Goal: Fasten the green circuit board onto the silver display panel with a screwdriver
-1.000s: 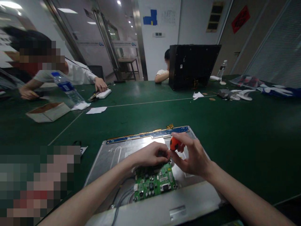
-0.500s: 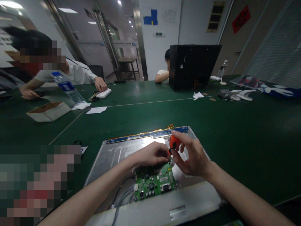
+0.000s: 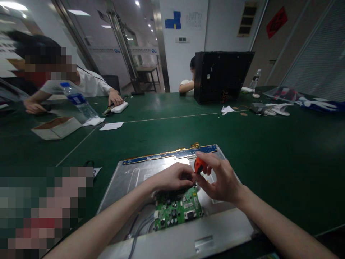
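Note:
My right hand (image 3: pixel 222 178) is closed round the orange and black handle of a screwdriver (image 3: pixel 198 164), which stands over the upper right corner of a green circuit board (image 3: pixel 178 208). Beside it, my left hand (image 3: pixel 175 176) is closed, its fingertips curled close to the screwdriver's lower end; whatever they pinch is hidden. The board sits on the silver metal back of a display panel (image 3: pixel 115 190). Grey cables (image 3: pixel 140 226) run from the board's left side. Along the panel's far edge lies a narrow blue circuit strip (image 3: pixel 167 155).
Across the green table (image 3: pixel 151 133) stand an open box (image 3: pixel 56 128), a tilted water bottle (image 3: pixel 81 102) and a black monitor housing (image 3: pixel 222 77). One person (image 3: pixel 88 84) sits at the left, a hand on a white object (image 3: pixel 120 107). Another sits behind the housing. Gloves (image 3: pixel 320 104) lie at right.
The orange handle has turned slightly in my right hand, and its fingers have shifted a little. My left hand stays at the same place on the board.

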`<state>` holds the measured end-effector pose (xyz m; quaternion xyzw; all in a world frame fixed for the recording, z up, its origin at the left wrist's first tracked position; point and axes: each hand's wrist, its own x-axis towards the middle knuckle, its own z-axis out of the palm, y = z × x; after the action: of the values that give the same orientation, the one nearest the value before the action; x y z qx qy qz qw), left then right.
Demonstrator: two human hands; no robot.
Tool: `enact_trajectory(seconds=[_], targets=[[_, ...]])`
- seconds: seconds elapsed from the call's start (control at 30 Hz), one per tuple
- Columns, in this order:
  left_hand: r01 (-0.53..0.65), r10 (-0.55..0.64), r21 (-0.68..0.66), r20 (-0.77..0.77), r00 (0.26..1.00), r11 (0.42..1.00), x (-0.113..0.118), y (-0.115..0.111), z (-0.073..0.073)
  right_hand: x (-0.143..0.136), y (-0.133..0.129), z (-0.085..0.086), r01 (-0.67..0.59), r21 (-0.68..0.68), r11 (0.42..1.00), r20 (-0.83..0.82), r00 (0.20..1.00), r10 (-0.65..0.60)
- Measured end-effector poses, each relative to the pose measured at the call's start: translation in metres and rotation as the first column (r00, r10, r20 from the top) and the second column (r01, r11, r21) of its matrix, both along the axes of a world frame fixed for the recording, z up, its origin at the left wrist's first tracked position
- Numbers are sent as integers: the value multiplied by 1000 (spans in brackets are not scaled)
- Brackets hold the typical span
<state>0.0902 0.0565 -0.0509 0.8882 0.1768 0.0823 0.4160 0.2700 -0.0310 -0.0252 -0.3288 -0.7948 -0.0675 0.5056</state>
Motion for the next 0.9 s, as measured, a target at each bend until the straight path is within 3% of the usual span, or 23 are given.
enact_trajectory(seconds=[0.9], targets=[[-9, 9, -14, -4, 1000, 1000, 1, -2, 1, -1, -1, 1, 9, -2, 1000, 4, 1000, -9]])
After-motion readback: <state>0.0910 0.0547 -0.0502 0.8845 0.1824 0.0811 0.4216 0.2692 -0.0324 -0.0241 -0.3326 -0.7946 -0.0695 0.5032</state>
